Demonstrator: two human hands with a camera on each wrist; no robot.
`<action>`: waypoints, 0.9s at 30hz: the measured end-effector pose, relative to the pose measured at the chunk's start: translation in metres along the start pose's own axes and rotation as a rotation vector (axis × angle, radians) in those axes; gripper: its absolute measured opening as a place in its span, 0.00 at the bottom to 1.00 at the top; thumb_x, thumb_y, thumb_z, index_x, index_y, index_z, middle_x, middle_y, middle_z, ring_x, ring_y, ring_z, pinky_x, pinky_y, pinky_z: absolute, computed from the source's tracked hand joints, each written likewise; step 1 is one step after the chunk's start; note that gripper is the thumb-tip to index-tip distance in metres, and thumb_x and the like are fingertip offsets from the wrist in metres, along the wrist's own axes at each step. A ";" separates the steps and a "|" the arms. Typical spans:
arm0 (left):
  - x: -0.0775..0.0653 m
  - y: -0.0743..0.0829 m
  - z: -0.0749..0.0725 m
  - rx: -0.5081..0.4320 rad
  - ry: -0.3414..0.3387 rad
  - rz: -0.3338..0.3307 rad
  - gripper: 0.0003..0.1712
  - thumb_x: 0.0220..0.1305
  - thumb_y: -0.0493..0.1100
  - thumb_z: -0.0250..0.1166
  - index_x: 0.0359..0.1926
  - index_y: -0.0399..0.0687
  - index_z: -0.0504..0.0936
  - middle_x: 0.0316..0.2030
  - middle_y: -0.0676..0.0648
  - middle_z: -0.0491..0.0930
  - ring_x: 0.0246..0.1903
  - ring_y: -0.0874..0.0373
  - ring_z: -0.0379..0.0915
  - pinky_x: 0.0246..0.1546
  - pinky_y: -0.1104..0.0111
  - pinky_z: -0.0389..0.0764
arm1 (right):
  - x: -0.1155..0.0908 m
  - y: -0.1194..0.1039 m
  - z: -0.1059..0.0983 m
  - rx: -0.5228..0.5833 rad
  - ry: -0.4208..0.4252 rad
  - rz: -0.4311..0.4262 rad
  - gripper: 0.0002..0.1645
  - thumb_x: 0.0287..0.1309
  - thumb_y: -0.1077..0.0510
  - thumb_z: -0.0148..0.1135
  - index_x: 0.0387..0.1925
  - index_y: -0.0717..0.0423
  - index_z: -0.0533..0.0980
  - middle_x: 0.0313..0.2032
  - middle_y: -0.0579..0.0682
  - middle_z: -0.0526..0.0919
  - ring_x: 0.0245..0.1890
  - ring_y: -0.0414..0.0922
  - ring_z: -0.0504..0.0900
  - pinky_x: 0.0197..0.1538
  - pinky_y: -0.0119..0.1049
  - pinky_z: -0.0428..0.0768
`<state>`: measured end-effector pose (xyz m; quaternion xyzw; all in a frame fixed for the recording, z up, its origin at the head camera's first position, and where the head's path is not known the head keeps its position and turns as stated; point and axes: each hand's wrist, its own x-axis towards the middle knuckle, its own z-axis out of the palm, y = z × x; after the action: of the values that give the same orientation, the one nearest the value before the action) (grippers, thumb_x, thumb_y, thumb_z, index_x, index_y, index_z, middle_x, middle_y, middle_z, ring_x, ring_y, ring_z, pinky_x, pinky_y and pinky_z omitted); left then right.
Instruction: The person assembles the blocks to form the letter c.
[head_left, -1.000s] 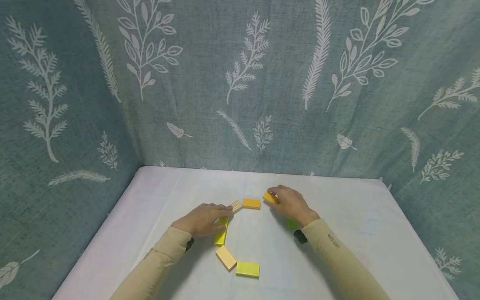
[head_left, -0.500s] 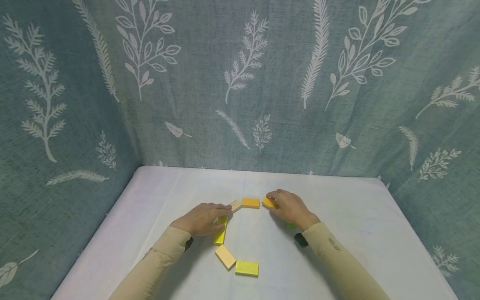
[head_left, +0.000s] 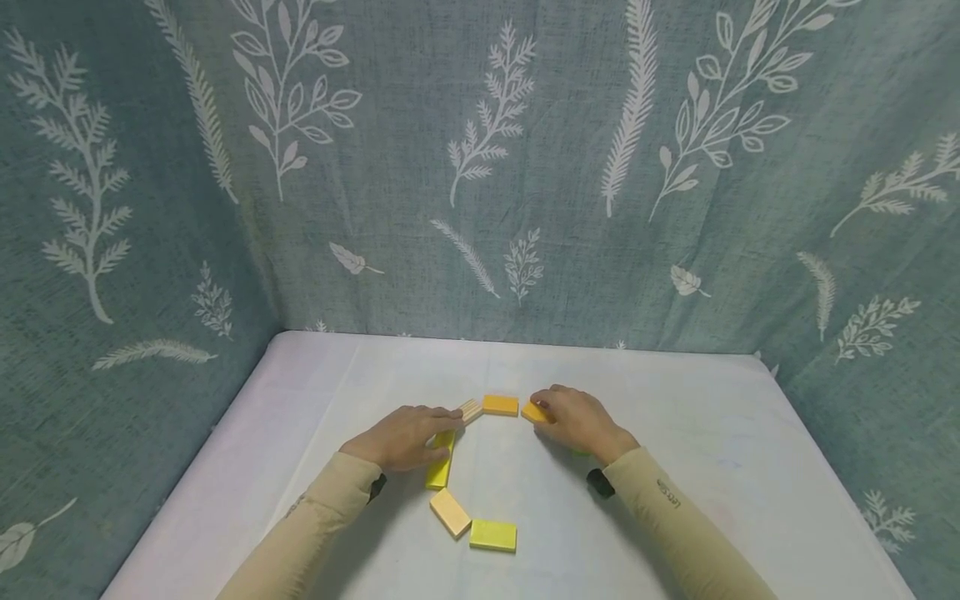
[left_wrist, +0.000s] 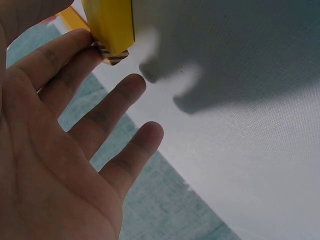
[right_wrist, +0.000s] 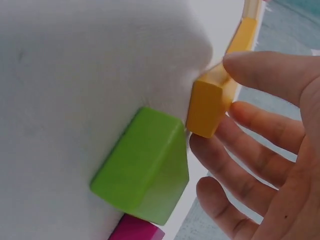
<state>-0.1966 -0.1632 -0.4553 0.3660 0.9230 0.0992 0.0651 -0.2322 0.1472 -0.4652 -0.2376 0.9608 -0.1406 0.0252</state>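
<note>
- Since the earlier frames, R hand [head_left: 579,421] w/ orange block [head_left: 532,412] has come slightly lower in head view, nearer 2nd orange block [head_left: 500,405]; L hand [head_left: 401,437] abt same.
- Btm ctr: lime block [head_left: 492,536], long axis L–R; tan block [head_left: 451,513] just left of it, slanted upper left to lower right.
- Left of ctr: yellow block [head_left: 439,472], long axis roughly near–far. L hand over it, fingers extended, not gripping; index seems to touch striped block [head_left: 471,411] beyond.
- Right of ctr: green block [head_left: 581,452], mostly hidden under R hand; right wrist view has it just beside orange block (touching? can't tell), magenta block [right_wrist: 136,230] at btm edge.
- R hand pinches orange block b/w thumb & fingers, just right of 2nd orange block, small gap left; table contact unclear.
- Step looks like lining up orange block: prob. best to keep pinch light, slide it low, turn by fingertips, keep lower fingers off green block, L hand steadying, not pushing.
- Orange block's long axis runs upper left to lower right in head view, far end pointing twd 2nd orange block, which lies L–R.
- Back: leaf-print cloth [head_left: 420,208].
</note>
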 end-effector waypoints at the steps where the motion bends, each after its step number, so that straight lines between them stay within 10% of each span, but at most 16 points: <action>1: 0.000 0.000 0.000 0.001 0.005 0.005 0.27 0.70 0.45 0.66 0.68 0.43 0.76 0.68 0.44 0.73 0.62 0.44 0.74 0.62 0.50 0.75 | 0.000 0.000 0.000 0.009 -0.001 0.005 0.22 0.59 0.54 0.73 0.56 0.51 0.82 0.42 0.45 0.83 0.39 0.43 0.80 0.47 0.42 0.83; 27: -0.001 -0.001 -0.002 0.003 -0.007 0.014 0.28 0.71 0.45 0.65 0.69 0.42 0.75 0.69 0.43 0.72 0.63 0.43 0.73 0.62 0.50 0.75 | -0.001 -0.008 0.001 0.095 -0.031 0.061 0.23 0.60 0.53 0.73 0.56 0.54 0.81 0.42 0.47 0.83 0.41 0.43 0.80 0.47 0.42 0.82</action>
<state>-0.1968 -0.1645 -0.4536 0.3727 0.9204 0.0969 0.0673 -0.2282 0.1410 -0.4637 -0.2091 0.9593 -0.1816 0.0556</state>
